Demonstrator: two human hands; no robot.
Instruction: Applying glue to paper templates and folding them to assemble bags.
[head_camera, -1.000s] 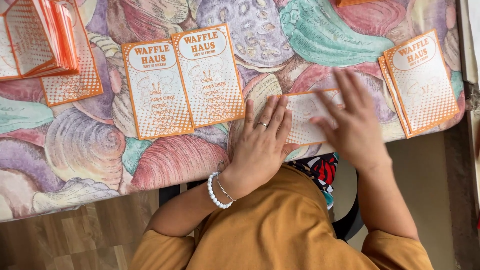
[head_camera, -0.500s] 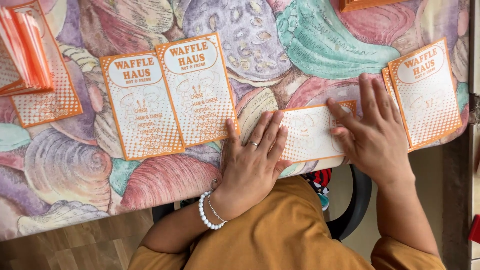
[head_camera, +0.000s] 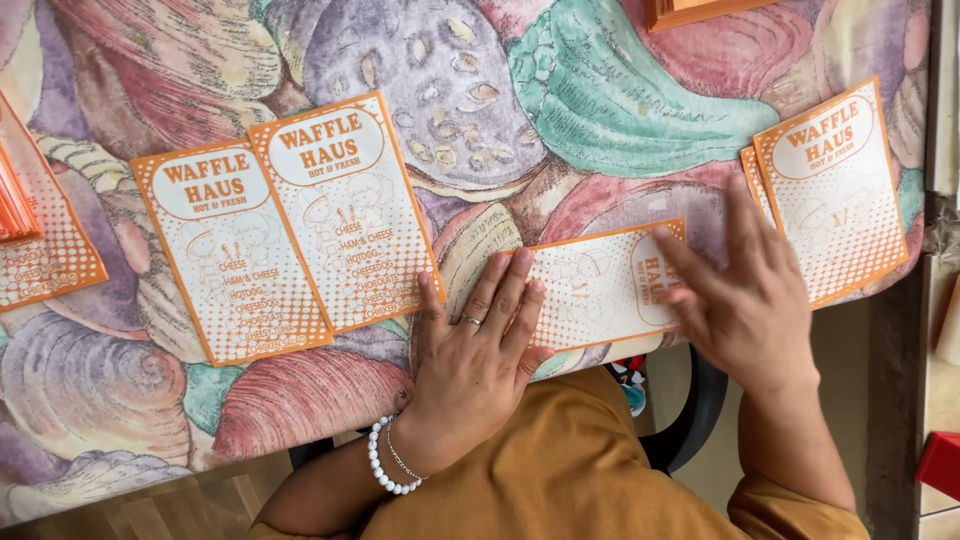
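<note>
Orange-bordered and white, a printed card (head_camera: 600, 285) lies sideways near the table's (head_camera: 620, 110) front edge, and both hands rest flat on it with no closed grip: the left hand (head_camera: 475, 345), fingers spread and a ring on one, presses its left end, while the right hand (head_camera: 745, 300), blurred, lies open over its right end. A white bead bracelet (head_camera: 385, 462) circles the left wrist, and mustard-yellow sleeves (head_camera: 560, 480) fill the foreground. Just left of the left hand, two matching cards (head_camera: 290, 225) lie side by side, upright and slightly overlapping. To the right, just beyond the right hand's fingertips, sits a small stack of cards (head_camera: 835, 185). More cards (head_camera: 45, 250) show at the far left edge, partly cut off. A shell-patterned cloth covers the table. Compared with half a second ago, the right hand has slid leftward along the sideways card, away from the stack, while the left hand has stayed in place. An orange object (head_camera: 700, 10) at the top edge is too cropped to identify.
</note>
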